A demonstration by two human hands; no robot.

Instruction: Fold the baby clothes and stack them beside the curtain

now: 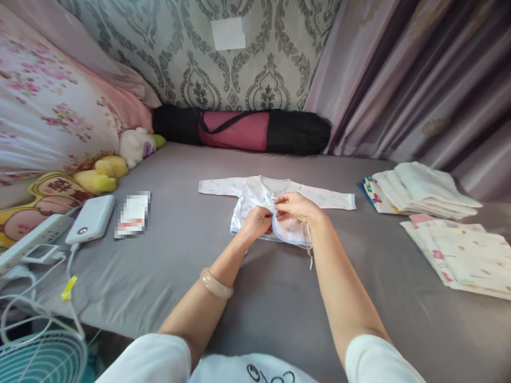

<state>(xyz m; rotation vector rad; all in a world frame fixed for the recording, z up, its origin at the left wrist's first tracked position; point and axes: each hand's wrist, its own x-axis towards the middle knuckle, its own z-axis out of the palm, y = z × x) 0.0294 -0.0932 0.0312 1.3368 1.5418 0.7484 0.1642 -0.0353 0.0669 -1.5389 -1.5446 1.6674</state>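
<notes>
A small white baby shirt [253, 187] with pale blue trim lies on the grey sheet, its long sleeves stretched out to both sides. At the middle of its front, my left hand [259, 221] is closed, with its fingertips hidden in the fabric. Just to the right, my right hand [294, 206] pinches the shirt near the edge of its front flap. The two hands almost meet. A thin tie string [310, 258] hangs from the lower right hem. A beige bangle circles my left forearm.
Folded white cloths [423, 186] and patterned cloths [471, 250] lie at the right. A power bank [91, 219], a blurred white packet [133, 214], a power strip [35, 240] and cables are at the left. Plush toys line the left side. A black and maroon bag [239, 129] lies along the back.
</notes>
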